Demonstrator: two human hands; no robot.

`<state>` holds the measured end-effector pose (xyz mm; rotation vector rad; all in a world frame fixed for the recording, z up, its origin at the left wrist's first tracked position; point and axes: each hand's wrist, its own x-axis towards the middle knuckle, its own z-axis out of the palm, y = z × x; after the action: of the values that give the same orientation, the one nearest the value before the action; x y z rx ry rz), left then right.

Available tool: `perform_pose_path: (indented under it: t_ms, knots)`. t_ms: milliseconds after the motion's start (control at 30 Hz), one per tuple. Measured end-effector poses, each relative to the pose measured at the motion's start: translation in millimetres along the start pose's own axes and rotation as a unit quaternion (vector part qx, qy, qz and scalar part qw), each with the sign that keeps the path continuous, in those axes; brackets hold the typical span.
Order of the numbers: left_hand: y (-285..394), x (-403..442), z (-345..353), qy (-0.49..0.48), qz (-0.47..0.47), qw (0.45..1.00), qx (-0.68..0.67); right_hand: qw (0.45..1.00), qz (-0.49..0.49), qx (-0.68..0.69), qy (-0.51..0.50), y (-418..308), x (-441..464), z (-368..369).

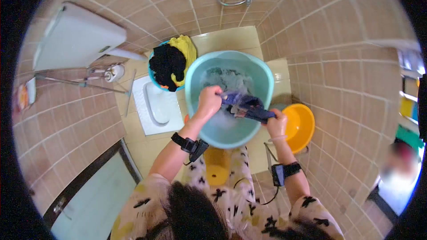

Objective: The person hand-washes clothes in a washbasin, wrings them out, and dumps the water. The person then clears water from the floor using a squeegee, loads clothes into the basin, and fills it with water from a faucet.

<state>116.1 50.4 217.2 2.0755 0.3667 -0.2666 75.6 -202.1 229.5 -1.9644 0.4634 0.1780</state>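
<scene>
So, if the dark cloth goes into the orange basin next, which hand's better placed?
Right, likely: the right hand grips one end of the dark cloth near the orange basin. The left hand grips it over the teal tub, farther from that basin.

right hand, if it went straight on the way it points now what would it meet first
Probably the near-right stretch of the tub's rim, just ahead of the right hand. Its height above the tub is unclear, so it might pass over the rim instead.
</scene>
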Motion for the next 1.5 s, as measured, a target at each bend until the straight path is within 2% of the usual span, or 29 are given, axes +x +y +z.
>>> perform_pose_path:
  t_ms: [33, 67, 133, 200, 233, 267, 333, 500, 567, 667, 700, 733, 767, 800, 833, 867, 900, 933, 967, 1000, 1033, 1067, 1133, 1200, 1333, 1400, 1433, 1467, 1500]
  knots:
    - [51, -22, -35, -0.015, 0.016, 0.999, -0.034, 0.997, -0.04, -0.058, -0.021, -91, -33, -28]
    - [99, -47, -71, -0.014, 0.02, 0.999, -0.034, 0.998, -0.045, -0.006, -0.039, -115, -50, -53]
    - [187, -83, -140, -0.074, 0.126, 0.982, -0.121, 0.994, -0.062, 0.083, -0.034, -235, -100, -93]
    - [260, -122, -187, -0.064, 0.209, 0.968, -0.121, 0.978, -0.204, 0.025, -0.037, -324, -142, -128]
    - [299, -141, -212, -0.094, 0.225, 0.956, -0.164, 0.978, -0.189, 0.082, -0.027, -356, -156, -139]
    - [336, -162, -232, -0.124, 0.241, 0.94, -0.209, 0.967, -0.251, 0.04, -0.025, -389, -171, -156]
    - [393, -191, -263, -0.169, 0.26, 0.882, -0.356, 0.959, -0.266, 0.103, 0.0, -452, -202, -177]
    - [488, -253, -324, -0.306, 0.292, 0.788, -0.448, 0.878, -0.455, 0.144, 0.007, -518, -231, -245]
    - [513, -268, -331, -0.292, 0.328, 0.804, -0.4, 0.844, -0.514, 0.147, -0.04, -525, -228, -262]
    - [509, -259, -325, -0.248, 0.462, 0.78, -0.341, 0.868, -0.479, 0.132, 0.02, -528, -226, -247]
    - [507, -252, -329, -0.35, 0.357, 0.77, -0.396, 0.873, -0.469, 0.127, 0.039, -530, -224, -240]
    - [491, -240, -314, -0.322, 0.329, 0.806, -0.373, 0.88, -0.455, 0.122, 0.058, -529, -221, -230]
    - [475, -228, -300, -0.297, 0.298, 0.837, -0.349, 0.901, -0.426, 0.08, -0.028, -522, -221, -220]
    - [462, -223, -287, -0.269, 0.244, 0.858, -0.363, 0.933, -0.346, 0.079, -0.057, -507, -218, -206]
    - [438, -208, -270, -0.258, 0.217, 0.878, -0.34, 0.933, -0.335, 0.07, -0.11, -490, -207, -195]
    - [413, -195, -251, -0.224, 0.232, 0.895, -0.308, 0.941, -0.317, 0.013, -0.122, -463, -190, -182]
    - [391, -181, -229, -0.234, 0.151, 0.913, -0.298, 0.927, -0.36, -0.031, -0.099, -430, -169, -164]
    - [354, -160, -201, -0.217, 0.157, 0.925, -0.271, 0.921, -0.372, -0.05, -0.105, -385, -144, -144]
    - [313, -141, -173, -0.169, 0.167, 0.953, -0.189, 0.95, -0.283, -0.034, -0.128, -346, -129, -123]
    - [283, -128, -149, -0.167, 0.111, 0.957, -0.21, 0.963, -0.224, -0.006, -0.15, -305, -112, -99]
    - [239, -110, -119, -0.135, 0.098, 0.973, -0.16, 0.954, -0.27, -0.037, -0.124, -257, -91, -74]
    - [194, -93, -87, -0.125, 0.065, 0.979, -0.15, 0.965, -0.226, -0.022, -0.134, -210, -72, -47]
    - [107, -58, -28, -0.119, 0.026, 0.984, -0.131, 0.968, -0.217, -0.047, -0.12, -115, -34, 4]
    - [29, -23, 33, -0.076, -0.055, 0.991, -0.092, 0.977, -0.204, -0.042, -0.057, -14, 6, 55]
    - [-86, 26, 132, -0.008, -0.034, 0.999, -0.028, 0.978, -0.166, -0.106, -0.07, 121, 64, 131]
    - [-127, 49, 171, -0.044, -0.025, 0.996, 0.067, 0.984, -0.042, -0.14, -0.098, 165, 91, 166]
    - [-161, 61, 195, -0.06, 0.04, 0.986, 0.148, 0.958, -0.034, -0.236, -0.16, 198, 104, 184]
    - [-193, 68, 218, -0.064, 0.034, 0.986, 0.149, 0.957, -0.029, -0.235, -0.165, 230, 112, 198]
    - [-210, 75, 232, -0.085, -0.002, 0.963, 0.257, 0.917, 0.01, -0.328, -0.225, 248, 116, 211]
